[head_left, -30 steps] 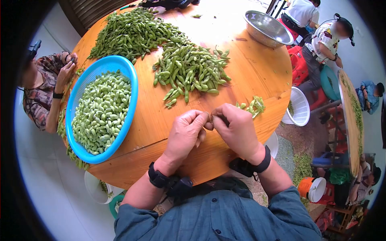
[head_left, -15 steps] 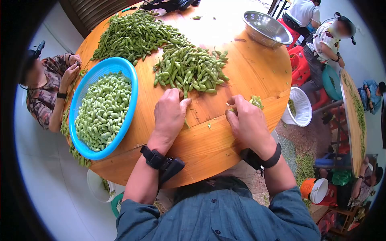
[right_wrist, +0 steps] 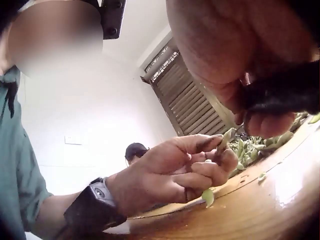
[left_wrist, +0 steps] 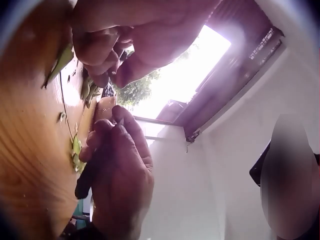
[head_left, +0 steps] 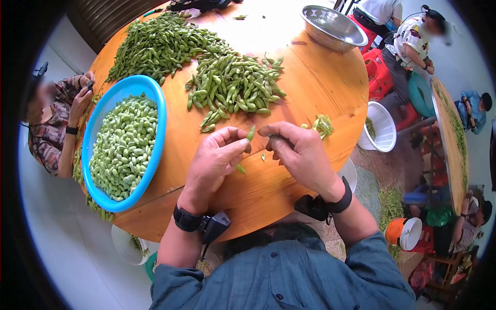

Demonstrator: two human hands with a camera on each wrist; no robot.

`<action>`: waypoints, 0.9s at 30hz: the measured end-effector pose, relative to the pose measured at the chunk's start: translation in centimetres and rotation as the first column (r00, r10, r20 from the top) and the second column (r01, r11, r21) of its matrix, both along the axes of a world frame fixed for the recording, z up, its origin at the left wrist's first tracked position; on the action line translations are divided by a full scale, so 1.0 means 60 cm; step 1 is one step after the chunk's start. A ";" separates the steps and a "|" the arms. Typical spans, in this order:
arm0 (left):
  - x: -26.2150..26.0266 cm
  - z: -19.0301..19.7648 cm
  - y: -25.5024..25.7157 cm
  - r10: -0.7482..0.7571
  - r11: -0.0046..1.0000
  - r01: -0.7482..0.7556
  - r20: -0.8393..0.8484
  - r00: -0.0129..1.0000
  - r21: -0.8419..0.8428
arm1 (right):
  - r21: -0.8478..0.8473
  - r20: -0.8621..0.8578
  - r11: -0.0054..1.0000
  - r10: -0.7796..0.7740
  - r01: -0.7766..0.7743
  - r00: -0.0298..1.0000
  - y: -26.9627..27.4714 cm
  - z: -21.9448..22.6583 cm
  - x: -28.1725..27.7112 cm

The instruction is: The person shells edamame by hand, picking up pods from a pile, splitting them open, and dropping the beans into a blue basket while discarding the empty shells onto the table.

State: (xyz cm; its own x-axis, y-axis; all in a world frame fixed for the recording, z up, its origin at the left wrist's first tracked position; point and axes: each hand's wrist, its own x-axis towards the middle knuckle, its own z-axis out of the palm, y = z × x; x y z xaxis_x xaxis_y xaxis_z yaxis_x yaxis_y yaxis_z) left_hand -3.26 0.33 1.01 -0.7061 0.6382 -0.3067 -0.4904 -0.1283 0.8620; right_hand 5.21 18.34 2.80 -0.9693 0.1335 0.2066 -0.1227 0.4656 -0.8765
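A green soybean pod [head_left: 251, 133] stands up between the thumb and fingers of my left hand [head_left: 213, 157], which pinches it over the table's near side. Another green pod piece [right_wrist: 208, 197] pokes out below that hand's lower fingers in the right wrist view. My right hand [head_left: 306, 155] is just to the right, fingers curled and fingertips close to the pod; nothing shows in its grasp. Its thumb looks dark. Beyond both hands lies a heap of unshelled pods [head_left: 235, 85]. At left, a blue basket [head_left: 159, 134] holds shelled green beans [head_left: 124, 150].
Empty husks [head_left: 323, 125] lie beside my right hand on the round wooden table [head_left: 320, 77]. A larger pod pile [head_left: 155, 46] and a metal colander [head_left: 336, 31] stand farther back. A person [head_left: 54, 124] sits at left; a white basket [head_left: 380, 129] is off the right edge.
My hands came apart: the right reached toward the husks, the left to the pod heap. Now they are close together again, with a pod in the left hand.
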 end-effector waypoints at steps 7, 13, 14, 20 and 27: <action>0.013 0.001 0.002 -0.081 0.993 0.073 0.085 0.993 0.096 | -0.260 0.228 0.965 0.025 0.036 0.973 -0.006 0.014 0.002; 0.016 -0.007 0.000 -0.164 0.979 0.147 0.118 0.979 0.142 | -0.208 0.184 0.977 -0.002 0.041 0.983 -0.004 0.006 -0.001; 0.016 -0.008 0.001 -0.147 0.980 0.128 0.118 0.982 0.153 | -0.148 0.179 0.989 -0.002 0.029 0.984 -0.003 0.005 -0.002; 0.017 -0.009 0.005 -0.031 0.992 0.021 0.085 0.996 0.121 | 0.068 0.025 0.997 -0.031 0.029 0.999 -0.001 -0.003 0.002; 0.013 -0.016 0.004 0.098 0.993 -0.098 0.011 0.995 0.067 | 0.030 -0.009 0.988 -0.153 0.153 0.988 -0.008 0.001 0.007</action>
State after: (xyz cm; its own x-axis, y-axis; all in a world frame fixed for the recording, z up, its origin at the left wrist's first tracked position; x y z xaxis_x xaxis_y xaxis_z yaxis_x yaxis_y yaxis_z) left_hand -2.51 0.57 0.05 -0.7640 0.5858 -0.2706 -0.4791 -0.2339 0.8460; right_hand 5.61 17.84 2.89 -0.9365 0.2734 0.2196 -0.0541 0.5061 -0.8608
